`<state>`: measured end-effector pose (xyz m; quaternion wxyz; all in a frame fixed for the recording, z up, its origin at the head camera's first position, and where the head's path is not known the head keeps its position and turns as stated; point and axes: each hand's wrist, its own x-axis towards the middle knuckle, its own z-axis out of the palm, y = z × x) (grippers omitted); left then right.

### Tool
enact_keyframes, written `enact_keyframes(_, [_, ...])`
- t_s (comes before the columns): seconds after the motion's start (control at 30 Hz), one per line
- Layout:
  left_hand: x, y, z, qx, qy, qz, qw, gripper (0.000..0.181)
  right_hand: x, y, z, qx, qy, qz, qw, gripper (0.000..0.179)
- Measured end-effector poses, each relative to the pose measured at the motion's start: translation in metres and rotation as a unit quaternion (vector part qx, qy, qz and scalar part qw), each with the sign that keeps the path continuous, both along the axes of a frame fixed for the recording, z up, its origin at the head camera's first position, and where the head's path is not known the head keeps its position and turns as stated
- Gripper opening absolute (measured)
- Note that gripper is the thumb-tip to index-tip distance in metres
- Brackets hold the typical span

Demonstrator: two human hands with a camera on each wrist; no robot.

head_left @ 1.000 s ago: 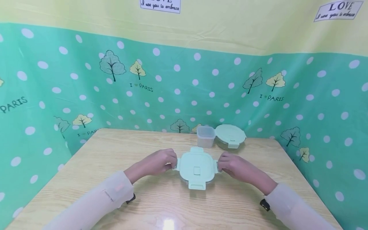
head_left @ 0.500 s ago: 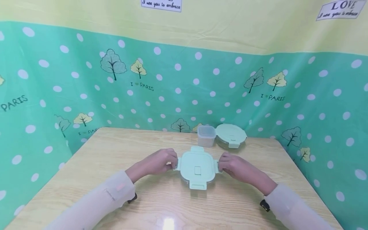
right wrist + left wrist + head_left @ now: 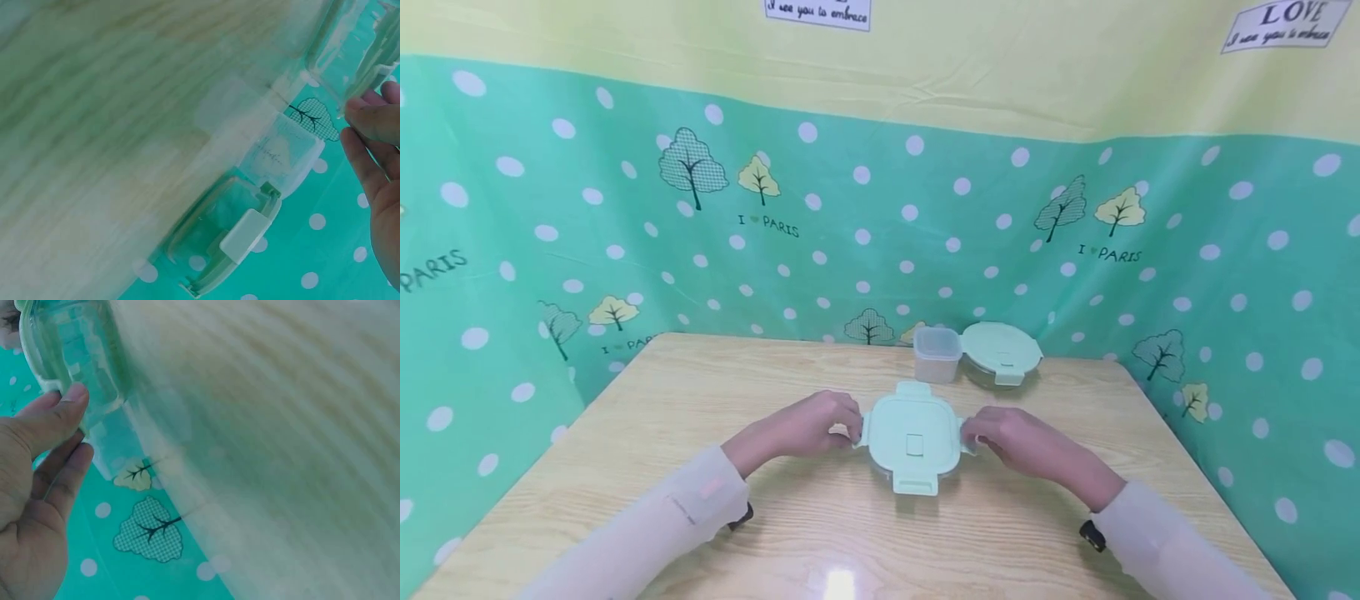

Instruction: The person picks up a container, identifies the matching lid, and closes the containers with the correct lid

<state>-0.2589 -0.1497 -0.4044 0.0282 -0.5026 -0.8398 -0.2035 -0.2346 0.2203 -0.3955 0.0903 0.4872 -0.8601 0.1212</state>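
Observation:
A glass food container (image 3: 883,479) with a pale green snap-on lid (image 3: 913,429) stands on the table in the head view. At its left side my left hand (image 3: 820,423) pinches the lid's side latch with thumb and fingers. My right hand (image 3: 1018,437) holds the opposite latch (image 3: 967,446) between curled fingers and thumb. The front latch (image 3: 915,483) and back latch (image 3: 913,389) stick outward. Up close, the left wrist view shows the thumb of my left hand (image 3: 37,481) against the lid's edge. Fingertips of my right hand (image 3: 378,150) meet the container's side in the right wrist view.
Behind the container, a small clear plastic box (image 3: 937,357) stands beside a round glass container with a green lid (image 3: 1002,350). They are near the back edge of the wooden table (image 3: 737,367). A patterned green curtain (image 3: 820,267) encloses the back and sides.
My right hand has shifted slightly inward and down at its latch. My left hand stays at the left latch, and the container has not visibly moved on the table.

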Motion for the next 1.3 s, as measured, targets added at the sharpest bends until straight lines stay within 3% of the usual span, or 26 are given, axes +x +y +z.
enact_keyframes(0.13, [-0.003, -0.001, 0.004, -0.008, -0.017, -0.009, 0.9998, 0.014, -0.001, -0.002, 0.005, -0.002, 0.004, 0.01, 0.9999, 0.03])
enact_keyframes(0.23, [-0.005, 0.002, 0.004, -0.014, -0.027, 0.002, 0.9995, 0.012, -0.004, -0.002, 0.006, 0.001, 0.007, 0.017, 0.9998, 0.032])
enact_keyframes(0.43, [-0.004, 0.008, 0.004, -0.017, -0.041, 0.022, 0.9988, 0.029, -0.006, -0.004, 0.004, 0.028, 0.005, 0.011, 0.9995, 0.043])
enact_keyframes(0.5, [-0.004, 0.01, 0.003, -0.023, -0.02, 0.017, 0.9994, 0.035, -0.006, -0.005, 0.004, 0.033, 0.006, 0.007, 0.9994, 0.041])
enact_keyframes(0.6, [-0.004, 0.014, 0.002, -0.03, 0.036, -0.005, 0.9989, 0.034, -0.007, -0.006, 0.002, 0.032, 0.03, 0.016, 0.9989, 0.039])
enact_keyframes(0.73, [-0.003, 0.018, 0.004, -0.038, 0.12, -0.049, 0.9909, 0.033, -0.01, -0.01, 0.001, 0.035, 0.099, 0.056, 0.9929, 0.041])
enact_keyframes(0.83, [-0.004, 0.019, 0.005, -0.044, 0.154, -0.074, 0.9844, 0.036, -0.013, -0.014, 0.004, 0.051, 0.129, 0.082, 0.9869, 0.04])
enact_keyframes(1.3, [-0.009, 0.016, 0.0, -0.036, 0.172, -0.083, 0.981, 0.037, -0.023, -0.017, 0.009, 0.065, 0.146, 0.115, 0.9805, 0.036])
